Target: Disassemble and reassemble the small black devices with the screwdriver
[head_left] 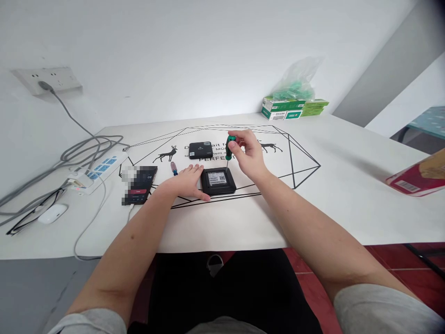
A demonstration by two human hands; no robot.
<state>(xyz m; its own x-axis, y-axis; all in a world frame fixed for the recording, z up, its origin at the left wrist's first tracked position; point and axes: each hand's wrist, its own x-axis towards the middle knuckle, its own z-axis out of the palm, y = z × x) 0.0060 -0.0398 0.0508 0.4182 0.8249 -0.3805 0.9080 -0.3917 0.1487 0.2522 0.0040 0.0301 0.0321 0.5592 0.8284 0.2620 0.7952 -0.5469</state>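
Note:
A square black device (pixel 218 181) with a white label lies flat on the printed mat on the table. My left hand (pixel 184 181) rests against its left edge, fingers and thumb stretched out and spread. Gripped upright in my right hand (pixel 249 155) is a green-handled screwdriver (pixel 228 147). Its thin shaft points down, with the tip at the device's upper right part; a screw there is too small to make out. Behind them sits a second, smaller black box (pixel 200 150). A small screwdriver with a clear handle (pixel 174 168) lies just beyond my left hand.
On the left are a phone (pixel 141 184) with a cable, a power strip (pixel 100 171) with tangled grey cords, glasses (pixel 34 213) and a white earbud case (pixel 53 214). Green-and-white boxes (pixel 283 109) under a plastic bag stand back right. A red package (pixel 417 176) is at far right.

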